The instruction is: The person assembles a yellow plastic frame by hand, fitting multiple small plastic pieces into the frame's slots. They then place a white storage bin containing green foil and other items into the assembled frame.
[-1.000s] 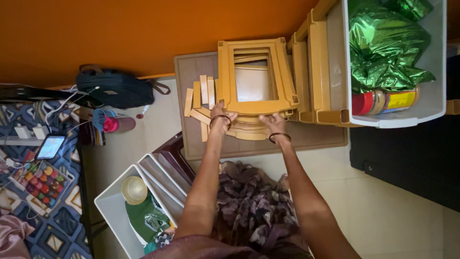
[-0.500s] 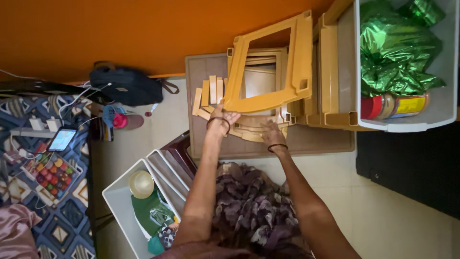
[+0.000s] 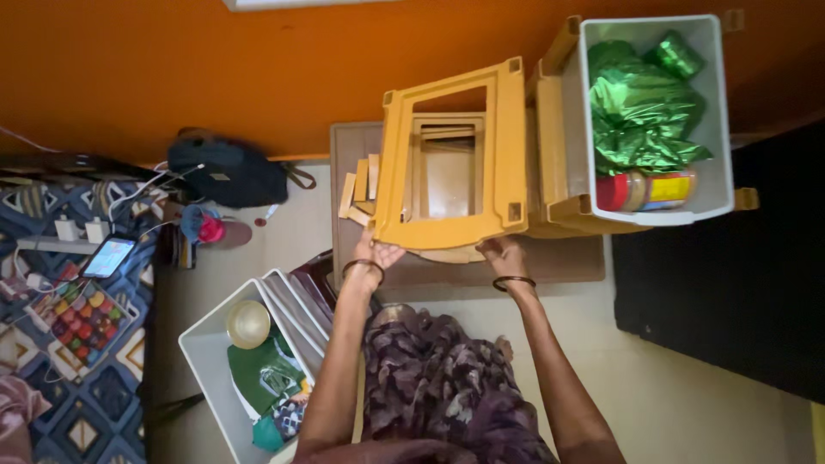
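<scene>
I hold a yellow plastic rectangular frame (image 3: 447,163) raised above a brown mat (image 3: 567,258). My left hand (image 3: 376,255) grips its near left corner from below. My right hand (image 3: 503,255) holds the near edge on the right. Through the frame's opening I see more yellow frame parts (image 3: 447,172) stacked on the mat. Loose yellow slats (image 3: 359,191) lie on the mat to the left of the frame. Each of my wrists wears a dark bangle.
A grey drawer bin (image 3: 718,112) with green foil and jars sits on yellow rails at right. White drawers (image 3: 206,361) with clothes and a bowl stand by my left arm. A dark bag (image 3: 228,172), a tablet (image 3: 107,256) and cables lie at left. An orange wall runs behind.
The yellow frame has been lifted off the stack and raised toward me, so it looks larger. My hands moved from its top to its near edge, further apart.
</scene>
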